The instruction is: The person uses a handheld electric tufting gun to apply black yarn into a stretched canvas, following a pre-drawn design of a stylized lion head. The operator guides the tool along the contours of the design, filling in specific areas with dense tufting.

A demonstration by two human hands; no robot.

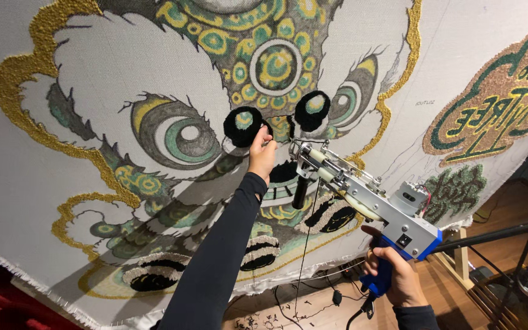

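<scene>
Left hand (262,153) pinches at the cloth (93,73) beside the black tuft (243,126); right hand (392,275) grips the tufting gun (362,198), tip near the cloth. Mid-tufting; next needs careful tip alignment.

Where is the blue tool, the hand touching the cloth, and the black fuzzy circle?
tufting gun (392,214): head view, on its metal body.
left hand (262,154): head view, middle of the hand.
black tufted circle (242,126): head view, its fluffy edge.

bright, even light — sharp arm shadow, wide-angle bending at edges.
</scene>
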